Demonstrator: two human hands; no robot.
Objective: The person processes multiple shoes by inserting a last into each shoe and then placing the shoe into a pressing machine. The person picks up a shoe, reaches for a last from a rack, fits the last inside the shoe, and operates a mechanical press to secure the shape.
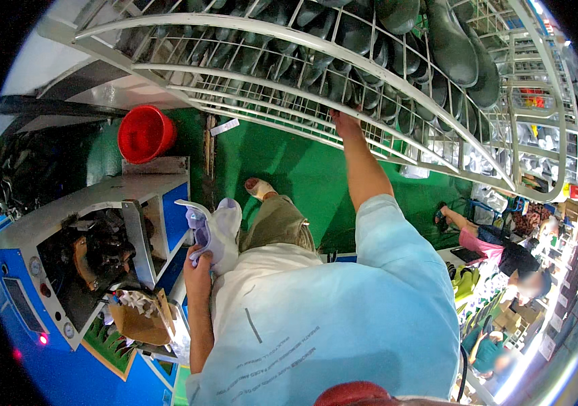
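Observation:
My left hand is closed on a soft white and lavender shoe upper, held at my left side by the waist. Stretched out ahead, my right hand is at the lower rail of a white wire rack. Its fingers appear curled round that rail, though their tips are partly hidden. Behind the wires, close to this hand, lie many dark, shoe-shaped lasts. Larger dark lasts stand higher up on the rack at the right.
To my left stands a blue and grey machine with gauges, and an open cardboard box at its front. A red bucket sits behind it. Green floor runs under the rack. Seated people are at the right.

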